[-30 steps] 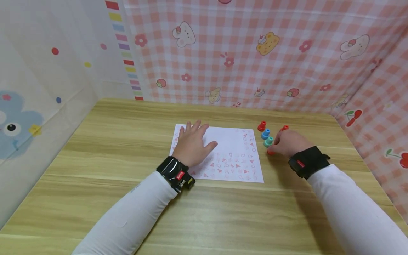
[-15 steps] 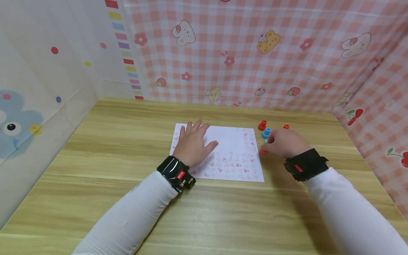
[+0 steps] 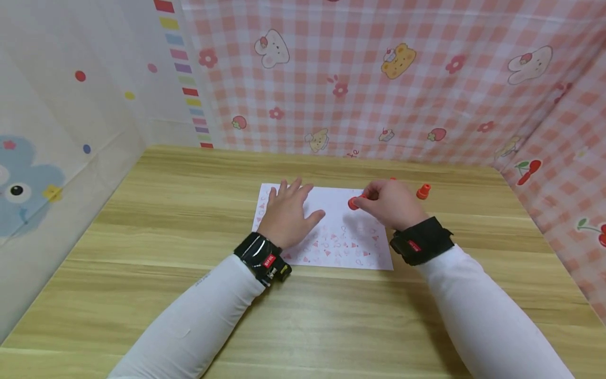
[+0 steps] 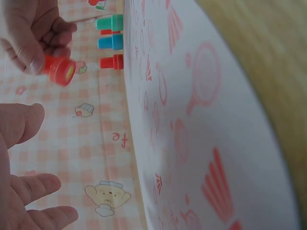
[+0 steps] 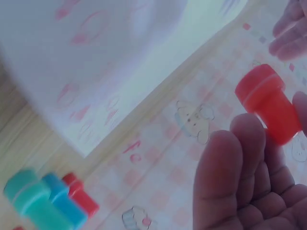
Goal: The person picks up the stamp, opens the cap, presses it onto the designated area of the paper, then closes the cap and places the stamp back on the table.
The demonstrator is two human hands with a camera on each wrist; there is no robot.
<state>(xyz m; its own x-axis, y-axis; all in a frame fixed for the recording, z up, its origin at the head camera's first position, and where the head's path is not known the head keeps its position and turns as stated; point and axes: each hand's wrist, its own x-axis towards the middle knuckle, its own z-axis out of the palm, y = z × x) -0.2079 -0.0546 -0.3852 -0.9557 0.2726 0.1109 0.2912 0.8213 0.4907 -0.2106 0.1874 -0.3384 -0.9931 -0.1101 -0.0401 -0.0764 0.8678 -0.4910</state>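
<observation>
A white sheet of paper (image 3: 330, 202), printed with rows of small red and pink marks, lies on the table. My left hand (image 3: 287, 217) rests on its left part, fingers spread and straight. Over the upper right part of the paper, my right hand (image 3: 396, 204) pinches a red toy stamp (image 3: 353, 203) between thumb and fingers. The left wrist view shows the held stamp tilted and raised off the paper, its round end facing outward. In the right wrist view the same red stamp (image 5: 268, 103) sits at the fingertips.
Right of the paper stand a green stamp (image 4: 110, 22), a blue stamp (image 4: 111, 42) and a red stamp (image 4: 112, 62), mostly hidden behind my right hand in the head view. Another red stamp (image 3: 423, 191) stands farther right. A pink checked curtain (image 3: 303, 89) hangs behind the table.
My right hand has moved left from beside the stamps to over the paper, carrying the red stamp. The left hand has stayed in place.
</observation>
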